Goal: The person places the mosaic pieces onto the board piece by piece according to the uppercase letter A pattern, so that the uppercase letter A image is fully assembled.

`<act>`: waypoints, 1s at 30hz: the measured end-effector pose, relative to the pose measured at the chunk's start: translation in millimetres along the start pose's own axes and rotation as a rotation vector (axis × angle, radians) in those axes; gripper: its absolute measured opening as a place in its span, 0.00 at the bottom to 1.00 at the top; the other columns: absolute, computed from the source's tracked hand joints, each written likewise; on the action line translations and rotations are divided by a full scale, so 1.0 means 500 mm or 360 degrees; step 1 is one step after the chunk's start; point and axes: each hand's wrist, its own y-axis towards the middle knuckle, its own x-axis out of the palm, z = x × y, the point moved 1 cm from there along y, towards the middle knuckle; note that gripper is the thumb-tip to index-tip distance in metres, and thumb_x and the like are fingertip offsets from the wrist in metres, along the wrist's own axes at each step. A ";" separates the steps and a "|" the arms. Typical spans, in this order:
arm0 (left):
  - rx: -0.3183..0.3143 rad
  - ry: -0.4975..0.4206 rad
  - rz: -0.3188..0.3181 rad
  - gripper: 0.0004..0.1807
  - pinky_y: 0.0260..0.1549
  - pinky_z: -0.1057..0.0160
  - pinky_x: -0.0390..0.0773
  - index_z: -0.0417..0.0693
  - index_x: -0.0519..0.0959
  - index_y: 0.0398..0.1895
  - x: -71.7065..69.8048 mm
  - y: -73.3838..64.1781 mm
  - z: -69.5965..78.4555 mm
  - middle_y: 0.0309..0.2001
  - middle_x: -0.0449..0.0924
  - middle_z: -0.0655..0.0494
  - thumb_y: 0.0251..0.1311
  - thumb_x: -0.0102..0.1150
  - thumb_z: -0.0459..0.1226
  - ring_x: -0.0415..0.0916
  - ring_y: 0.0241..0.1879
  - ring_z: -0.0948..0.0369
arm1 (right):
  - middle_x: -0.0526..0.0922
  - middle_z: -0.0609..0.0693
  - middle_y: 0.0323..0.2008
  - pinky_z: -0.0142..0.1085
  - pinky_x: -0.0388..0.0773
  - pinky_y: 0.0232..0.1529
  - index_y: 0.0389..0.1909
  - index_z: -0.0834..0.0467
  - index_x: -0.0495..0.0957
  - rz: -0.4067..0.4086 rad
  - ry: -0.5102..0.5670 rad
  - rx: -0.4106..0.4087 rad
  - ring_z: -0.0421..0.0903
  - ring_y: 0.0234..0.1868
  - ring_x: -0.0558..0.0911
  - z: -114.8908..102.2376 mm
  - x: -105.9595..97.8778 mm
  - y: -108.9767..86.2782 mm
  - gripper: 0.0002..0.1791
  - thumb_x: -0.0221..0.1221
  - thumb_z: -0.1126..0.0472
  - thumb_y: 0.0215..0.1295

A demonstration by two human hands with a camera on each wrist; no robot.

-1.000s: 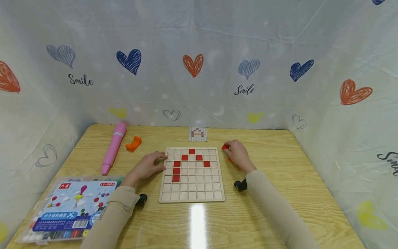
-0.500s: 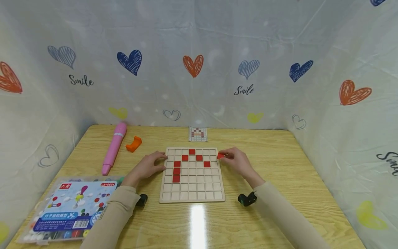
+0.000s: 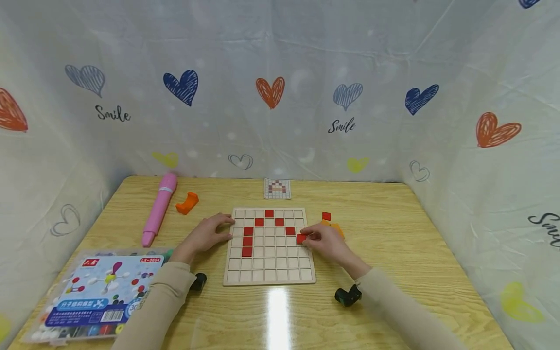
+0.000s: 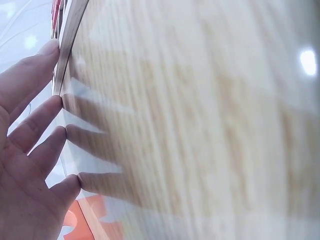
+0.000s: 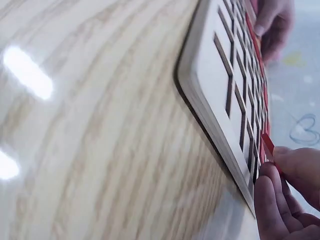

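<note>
A wooden grid board point(image 3: 271, 281) lies mid-table, several of its square cells filled with red tiles that slope down both sides from a top centre tile point(image 3: 269, 213). My right hand point(image 3: 329, 244) pinches a red square tile point(image 3: 301, 238) between thumb and fingers, over the board's right side. In the right wrist view the pinched tile point(image 5: 268, 145) is tilted, close over the cells. My left hand point(image 3: 207, 235) touches the board's left edge with its fingers spread; the left wrist view shows the fingertips point(image 4: 56, 101) along the board's side point(image 4: 70, 45).
Right of the board lie a loose red tile point(image 3: 326, 216) and orange tiles point(image 3: 337, 228). A small pattern card point(image 3: 277, 189) is behind it. To the left are a pink marker-shaped stick point(image 3: 160, 209), an orange curved piece point(image 3: 187, 203) and a clear molecular model box point(image 3: 105, 291).
My right hand has brought a red tile from right of the board leftward and nearer, over the board's right side. The loose tiles behind it now show. My left hand stays at the edge.
</note>
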 end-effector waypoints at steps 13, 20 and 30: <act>-0.0020 -0.0014 -0.0011 0.22 0.72 0.28 0.43 0.39 0.76 0.63 0.000 -0.002 -0.004 0.71 0.67 0.36 0.67 0.63 0.36 0.50 0.76 0.34 | 0.85 0.50 0.45 0.34 0.81 0.46 0.49 0.57 0.86 -0.0029 -0.0112 -0.0170 0.41 0.41 0.82 -0.024 0.030 0.009 0.12 0.66 0.63 0.65; -0.0013 -0.0026 -0.0004 0.22 0.73 0.30 0.44 0.38 0.76 0.62 -0.001 -0.002 0.003 0.71 0.67 0.36 0.67 0.62 0.36 0.51 0.75 0.34 | 0.84 0.50 0.42 0.34 0.81 0.44 0.48 0.59 0.86 -0.0053 -0.0215 -0.0202 0.40 0.39 0.80 -0.029 0.041 0.021 0.12 0.66 0.64 0.65; -0.0014 -0.0018 -0.0006 0.22 0.71 0.28 0.43 0.39 0.76 0.62 0.001 0.001 0.002 0.71 0.66 0.36 0.66 0.64 0.36 0.51 0.75 0.34 | 0.84 0.49 0.40 0.34 0.79 0.43 0.47 0.59 0.86 -0.0059 -0.0227 -0.0158 0.40 0.38 0.77 -0.028 0.036 0.023 0.11 0.67 0.64 0.64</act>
